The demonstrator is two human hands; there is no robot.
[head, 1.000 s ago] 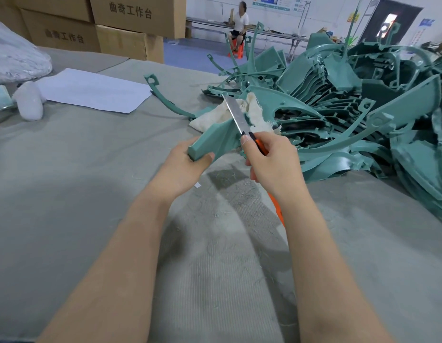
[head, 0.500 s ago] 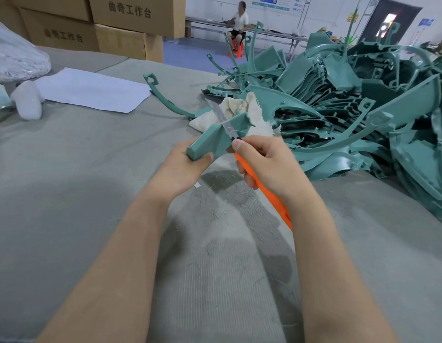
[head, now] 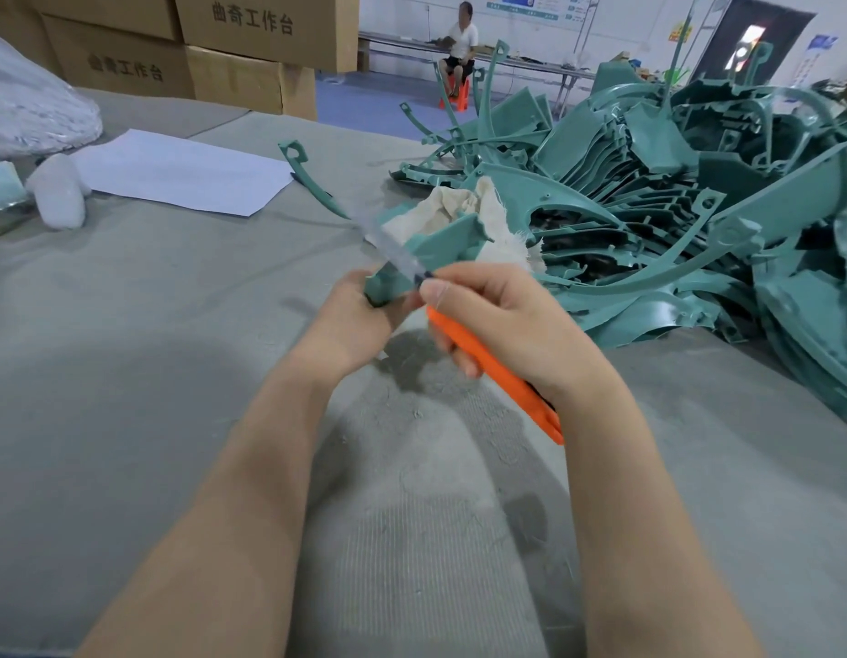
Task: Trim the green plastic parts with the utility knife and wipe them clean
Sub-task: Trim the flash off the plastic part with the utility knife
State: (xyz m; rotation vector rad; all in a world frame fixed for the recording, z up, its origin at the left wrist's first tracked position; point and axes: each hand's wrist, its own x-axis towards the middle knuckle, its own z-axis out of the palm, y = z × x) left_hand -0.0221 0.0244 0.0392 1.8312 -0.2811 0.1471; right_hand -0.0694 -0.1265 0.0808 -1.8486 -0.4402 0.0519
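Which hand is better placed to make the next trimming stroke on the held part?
Right. The right hand grips the utility knife, its blade lying across the green part that the left hand holds.

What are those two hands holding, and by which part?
The left hand grips a green plastic part by its near end. The right hand holds the orange utility knife by its handle, thumb up near the blade.
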